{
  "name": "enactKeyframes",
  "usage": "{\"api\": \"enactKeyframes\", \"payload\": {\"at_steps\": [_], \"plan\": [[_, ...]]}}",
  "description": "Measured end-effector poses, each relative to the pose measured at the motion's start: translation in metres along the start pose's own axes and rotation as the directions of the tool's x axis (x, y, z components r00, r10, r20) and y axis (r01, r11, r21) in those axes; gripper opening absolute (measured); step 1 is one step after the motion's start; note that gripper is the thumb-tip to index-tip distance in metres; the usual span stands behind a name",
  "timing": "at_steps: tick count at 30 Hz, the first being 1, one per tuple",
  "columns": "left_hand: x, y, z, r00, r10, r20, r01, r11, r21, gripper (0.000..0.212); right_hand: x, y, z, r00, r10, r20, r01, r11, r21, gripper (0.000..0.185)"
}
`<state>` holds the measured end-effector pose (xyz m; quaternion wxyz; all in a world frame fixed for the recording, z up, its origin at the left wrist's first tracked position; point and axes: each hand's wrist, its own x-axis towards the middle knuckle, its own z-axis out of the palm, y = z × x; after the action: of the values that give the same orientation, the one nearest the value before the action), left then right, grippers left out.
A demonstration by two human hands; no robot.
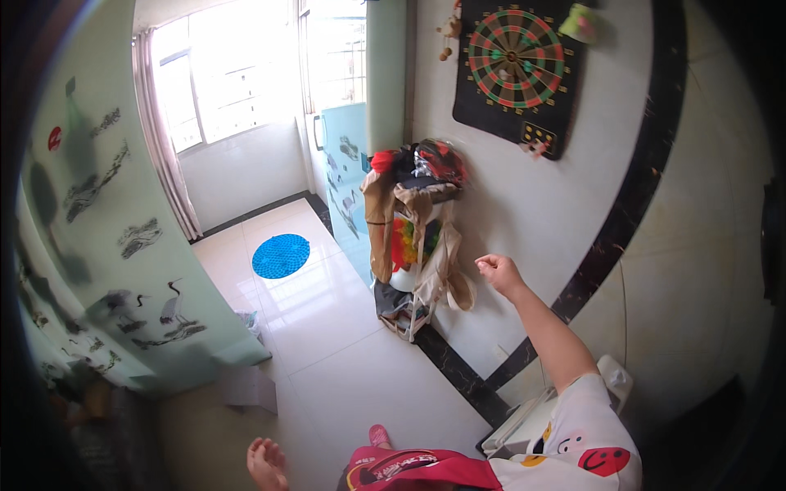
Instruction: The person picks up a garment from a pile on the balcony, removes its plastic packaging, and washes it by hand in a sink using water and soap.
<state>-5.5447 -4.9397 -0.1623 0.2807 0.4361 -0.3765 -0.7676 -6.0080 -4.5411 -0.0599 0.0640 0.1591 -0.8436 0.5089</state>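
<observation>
My right hand (500, 274) is raised at the right of the middle, its fingers curled in and nothing seen in them. It appears in front of the white wall, beside a rack (419, 264) hung with bags and cloth. My left hand (266, 463) is low at the bottom, fingers loosely bent and apart, holding nothing. Below me show a red apron (430, 469) bearing writing, a white sleeve with smiley prints, and one pink slipper (379, 435) on the tiled floor.
A blue textured mat (280, 256) lies on the floor. Frosted glass panels with crane pictures (147, 301) stand at left, a grey box (249, 390) near their foot. A dartboard (516, 58) hangs on the right wall. A white appliance or bin (528, 429) is beside me at right.
</observation>
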Motion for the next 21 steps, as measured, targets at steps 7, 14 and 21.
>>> {"api": "enactKeyframes", "payload": {"at_steps": [7, 14, 21], "plan": [[0.125, 0.068, 0.165, 0.975, 0.134, 0.180, -0.160, 0.977, 0.138, 0.016, 0.142, 0.044, 0.010, 0.967, 0.063, -0.247, -0.137, 0.946, -0.294, 0.022], [0.201, 0.052, 0.278, 0.943, 0.046, 0.330, -0.092, 0.988, 0.127, 0.018, 0.261, 0.106, 0.015, 0.916, -0.002, -0.402, -0.170, 0.904, -0.392, 0.048], [0.260, 0.050, 0.319, 0.933, -0.164, 0.319, 0.045, 0.936, 0.349, 0.029, 0.331, 0.067, 0.040, 0.882, -0.319, -0.348, 0.011, 0.751, -0.661, 0.028]]}}
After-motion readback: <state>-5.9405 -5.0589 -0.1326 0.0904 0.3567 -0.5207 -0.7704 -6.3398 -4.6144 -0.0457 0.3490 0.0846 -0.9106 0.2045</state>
